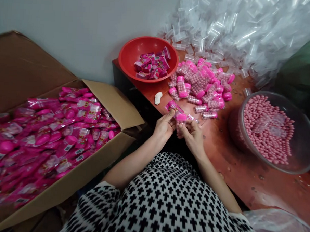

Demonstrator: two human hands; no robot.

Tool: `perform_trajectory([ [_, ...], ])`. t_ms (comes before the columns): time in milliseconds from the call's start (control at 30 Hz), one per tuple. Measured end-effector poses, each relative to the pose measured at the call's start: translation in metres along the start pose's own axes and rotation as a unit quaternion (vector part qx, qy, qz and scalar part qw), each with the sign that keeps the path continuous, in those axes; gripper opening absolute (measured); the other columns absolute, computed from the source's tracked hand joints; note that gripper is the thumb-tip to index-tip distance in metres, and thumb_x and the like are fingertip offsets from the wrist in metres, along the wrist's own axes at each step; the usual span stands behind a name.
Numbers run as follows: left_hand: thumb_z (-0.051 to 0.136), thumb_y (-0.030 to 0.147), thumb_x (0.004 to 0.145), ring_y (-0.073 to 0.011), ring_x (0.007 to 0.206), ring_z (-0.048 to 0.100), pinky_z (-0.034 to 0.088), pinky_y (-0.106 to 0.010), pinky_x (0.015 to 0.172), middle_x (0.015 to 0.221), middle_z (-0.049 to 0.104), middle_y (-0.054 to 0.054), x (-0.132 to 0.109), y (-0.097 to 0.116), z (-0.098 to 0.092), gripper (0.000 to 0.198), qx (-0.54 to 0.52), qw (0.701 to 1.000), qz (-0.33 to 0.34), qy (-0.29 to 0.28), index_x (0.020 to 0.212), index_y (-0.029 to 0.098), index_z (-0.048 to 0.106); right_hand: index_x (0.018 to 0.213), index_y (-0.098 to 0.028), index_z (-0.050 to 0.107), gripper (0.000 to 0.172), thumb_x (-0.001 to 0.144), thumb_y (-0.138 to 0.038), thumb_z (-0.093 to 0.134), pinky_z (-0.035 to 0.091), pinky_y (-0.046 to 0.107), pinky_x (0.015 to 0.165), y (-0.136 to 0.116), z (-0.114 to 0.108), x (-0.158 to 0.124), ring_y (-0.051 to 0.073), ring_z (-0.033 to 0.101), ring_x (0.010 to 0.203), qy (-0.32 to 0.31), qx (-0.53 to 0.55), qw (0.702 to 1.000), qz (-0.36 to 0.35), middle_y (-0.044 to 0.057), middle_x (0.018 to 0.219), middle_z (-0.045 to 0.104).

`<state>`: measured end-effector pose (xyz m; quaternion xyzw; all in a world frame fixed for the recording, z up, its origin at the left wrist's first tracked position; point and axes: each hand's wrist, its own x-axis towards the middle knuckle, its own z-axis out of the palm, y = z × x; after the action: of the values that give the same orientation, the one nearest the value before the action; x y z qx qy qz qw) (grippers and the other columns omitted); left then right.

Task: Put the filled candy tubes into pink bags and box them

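Observation:
My left hand [165,126] is closed, its thumb pressing on a shiny pink printed wrapper [174,106]. Between the hands, at the table's front edge, is a small clear bottle of pink balls with a pink cap [181,117]. The fingers of my right hand [194,135] are wrapped round this bottle; part of it is hidden by them. Whether the bottle sits inside the wrapper or against it, I cannot tell. Just beyond lies a heap of similar capped bottles [200,80], full of pink balls.
Left, a cardboard box [113,119] holds many pink packets [64,136]. A red bowl [125,68] contains pink wrappers [154,64]. Empty clear tubes [220,26] are piled at the back. Right stands a clear tub [242,142] of pink balls [267,134]. A white lump [158,97] lies on the table [244,178].

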<state>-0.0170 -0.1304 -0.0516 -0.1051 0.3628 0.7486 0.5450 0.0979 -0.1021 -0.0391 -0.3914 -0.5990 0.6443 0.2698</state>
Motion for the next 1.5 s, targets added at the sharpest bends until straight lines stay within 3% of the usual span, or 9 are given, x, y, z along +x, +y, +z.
perform_trajectory([
  [200, 0.084, 0.033, 0.054, -0.0100, 0.053, 0.060, 0.048, -0.021, 0.052, 0.063, 0.064, 0.000, -0.005, 0.002, 0.004, 0.037, 0.066, 0.995, 0.051, -0.057, 0.073, 0.011, 0.061, 0.090, -0.020, 0.055, 0.030, 0.075, -0.042, 0.068, 0.053, 0.021, 0.049, 0.000, -0.004, 0.001, 0.010, 0.061, 0.054, -0.011, 0.044, 0.999, 0.002, -0.003, 0.069, 0.066],
  [333, 0.084, 0.031, 0.054, -0.0089, 0.053, 0.058, 0.046, -0.021, 0.053, 0.065, 0.064, 0.000, -0.007, 0.005, 0.007, 0.037, 0.125, 0.984, 0.081, -0.098, 0.076, 0.011, 0.062, 0.088, -0.020, 0.056, 0.026, 0.076, -0.041, 0.067, 0.053, 0.022, 0.051, 0.005, -0.005, 0.003, 0.010, 0.062, 0.057, -0.001, 0.033, 0.999, -0.033, -0.003, 0.070, 0.065],
  [533, 0.083, 0.033, 0.055, -0.0089, 0.047, 0.054, 0.043, -0.021, 0.047, 0.055, 0.059, 0.000, -0.005, 0.004, 0.007, 0.034, 0.170, 0.980, 0.037, -0.102, 0.067, 0.010, 0.061, 0.089, -0.020, 0.057, 0.024, 0.078, -0.039, 0.066, 0.053, 0.022, 0.053, 0.011, -0.005, 0.004, 0.009, 0.061, 0.057, 0.014, 0.012, 0.998, -0.062, -0.002, 0.073, 0.066],
  [767, 0.082, 0.032, 0.056, -0.0087, 0.047, 0.053, 0.045, -0.024, 0.049, 0.059, 0.063, -0.002, -0.002, 0.012, 0.006, 0.031, 0.234, 0.964, 0.014, -0.125, 0.066, 0.009, 0.065, 0.084, -0.018, 0.057, 0.027, 0.072, -0.039, 0.071, 0.052, 0.021, 0.045, 0.007, -0.005, 0.007, 0.009, 0.061, 0.048, -0.011, 0.131, 0.991, 0.025, -0.003, 0.065, 0.067],
  [900, 0.082, 0.030, 0.056, -0.0095, 0.051, 0.056, 0.047, -0.024, 0.054, 0.063, 0.065, -0.004, -0.002, 0.014, 0.007, 0.029, 0.260, 0.957, 0.012, -0.126, 0.068, 0.008, 0.067, 0.084, -0.018, 0.058, 0.024, 0.073, -0.035, 0.072, 0.052, 0.019, 0.047, 0.009, -0.004, 0.007, 0.008, 0.061, 0.051, 0.032, 0.090, 0.995, -0.021, -0.004, 0.065, 0.066],
  [1133, 0.081, 0.031, 0.058, -0.0105, 0.049, 0.055, 0.046, -0.025, 0.050, 0.057, 0.061, -0.003, -0.005, 0.009, 0.004, 0.030, 0.252, 0.958, -0.023, -0.132, 0.067, 0.007, 0.066, 0.079, -0.019, 0.056, 0.026, 0.069, -0.034, 0.075, 0.049, 0.019, 0.040, 0.015, -0.008, 0.015, 0.009, 0.060, 0.045, 0.002, 0.178, 0.984, 0.022, -0.004, 0.062, 0.067],
  [1367, 0.082, 0.023, 0.057, -0.0120, 0.062, 0.062, 0.051, -0.025, 0.065, 0.068, 0.068, -0.007, -0.007, 0.013, 0.001, 0.025, 0.181, 0.981, -0.023, -0.069, 0.070, 0.007, 0.067, 0.094, -0.024, 0.058, 0.038, 0.063, -0.027, 0.080, 0.058, 0.025, 0.068, 0.014, -0.007, 0.004, 0.011, 0.067, 0.073, -0.004, 0.205, 0.979, -0.005, -0.003, 0.083, 0.069],
  [1500, 0.083, 0.023, 0.056, -0.0118, 0.057, 0.060, 0.050, -0.026, 0.061, 0.064, 0.066, -0.006, -0.016, 0.006, 0.001, 0.027, 0.173, 0.977, -0.067, -0.103, 0.069, 0.005, 0.067, 0.086, -0.022, 0.055, 0.032, 0.065, -0.031, 0.078, 0.056, 0.022, 0.055, 0.013, -0.005, 0.008, 0.010, 0.063, 0.056, 0.024, 0.185, 0.982, -0.011, -0.006, 0.068, 0.066],
])
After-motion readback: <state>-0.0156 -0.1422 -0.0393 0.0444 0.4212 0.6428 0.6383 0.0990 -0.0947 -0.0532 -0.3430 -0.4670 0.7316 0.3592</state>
